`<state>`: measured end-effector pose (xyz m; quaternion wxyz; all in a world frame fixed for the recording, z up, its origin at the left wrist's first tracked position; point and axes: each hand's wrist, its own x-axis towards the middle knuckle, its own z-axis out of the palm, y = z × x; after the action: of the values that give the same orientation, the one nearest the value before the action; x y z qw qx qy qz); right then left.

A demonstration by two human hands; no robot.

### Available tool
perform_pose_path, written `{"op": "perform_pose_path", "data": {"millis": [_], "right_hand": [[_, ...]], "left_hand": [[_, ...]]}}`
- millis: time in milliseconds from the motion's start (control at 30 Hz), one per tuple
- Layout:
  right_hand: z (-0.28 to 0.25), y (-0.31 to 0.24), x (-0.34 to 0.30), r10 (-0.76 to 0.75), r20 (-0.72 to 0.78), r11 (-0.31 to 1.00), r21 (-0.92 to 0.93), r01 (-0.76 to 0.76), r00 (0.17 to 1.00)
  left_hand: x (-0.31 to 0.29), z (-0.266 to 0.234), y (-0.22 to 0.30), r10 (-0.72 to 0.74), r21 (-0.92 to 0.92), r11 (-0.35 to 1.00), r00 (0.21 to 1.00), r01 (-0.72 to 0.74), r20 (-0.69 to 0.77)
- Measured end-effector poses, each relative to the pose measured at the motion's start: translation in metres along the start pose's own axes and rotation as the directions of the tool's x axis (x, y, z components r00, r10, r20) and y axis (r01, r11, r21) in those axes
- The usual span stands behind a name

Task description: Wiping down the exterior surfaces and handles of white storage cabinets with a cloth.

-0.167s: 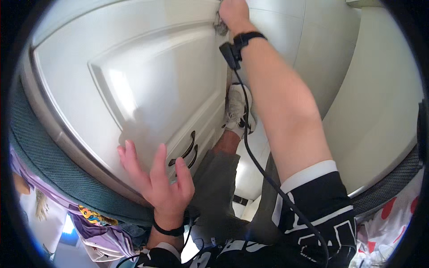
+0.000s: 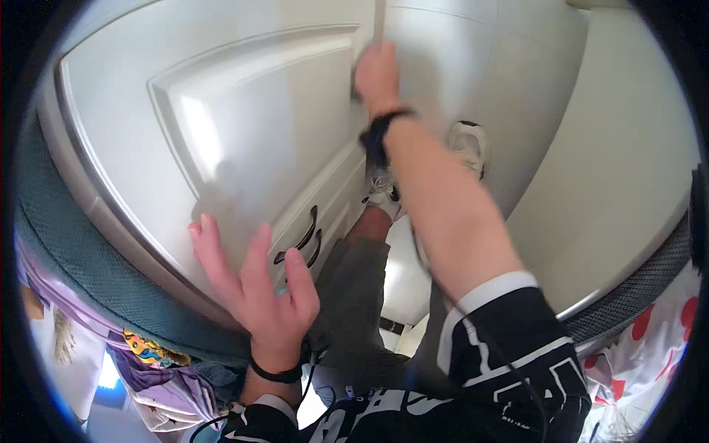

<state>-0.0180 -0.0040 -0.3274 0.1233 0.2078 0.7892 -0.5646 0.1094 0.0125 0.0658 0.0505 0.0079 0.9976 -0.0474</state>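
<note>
One white panel [image 2: 273,133] at your left, its far edge by your curled right hand [image 2: 378,77], grip too blurred to tell | left hand [image 2: 269,299] spread, released | floor [image 2: 528,74] opens rightward | two handles [image 2: 313,221], two shoes [image 2: 470,146]

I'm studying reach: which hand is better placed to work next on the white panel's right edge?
Probably the right hand: it is at that edge of the white panel, with a blurred greyish thing beside it. The left hand is farther off, fingers spread, near the black handles.
</note>
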Motion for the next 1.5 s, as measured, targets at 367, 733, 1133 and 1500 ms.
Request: {"op": "perform_pose_path", "data": {"millis": [367, 733, 1133, 1500], "right_hand": [[-0.043, -0.064, -0.007, 0.149, 0.082, 0.94, 0.296, -0.166, 0.985], [-0.132, -0.295, -0.099, -0.429, -0.211, 0.593, 0.668, 0.45, 0.878], [-0.129, -0.273, -0.007, -0.336, -0.291, 0.846, 0.325, 0.423, 0.896], [-0.166, -0.345, -0.036, -0.63, -0.254, 0.576, 0.481, 0.661, 0.734]], "left_hand": [[0.002, -0.003, 0.006, -0.006, 0.13, 0.991, 0.999, -0.001, 0.051], [-0.029, -0.056, 0.009, 0.217, -0.103, 0.961, 0.933, -0.256, -0.288], [0.005, -0.087, -0.049, -0.112, -0.111, 0.991, 0.934, 0.079, -0.339], [-0.014, -0.062, -0.088, -0.127, -0.456, 0.887, 0.909, -0.075, -0.397]]}}
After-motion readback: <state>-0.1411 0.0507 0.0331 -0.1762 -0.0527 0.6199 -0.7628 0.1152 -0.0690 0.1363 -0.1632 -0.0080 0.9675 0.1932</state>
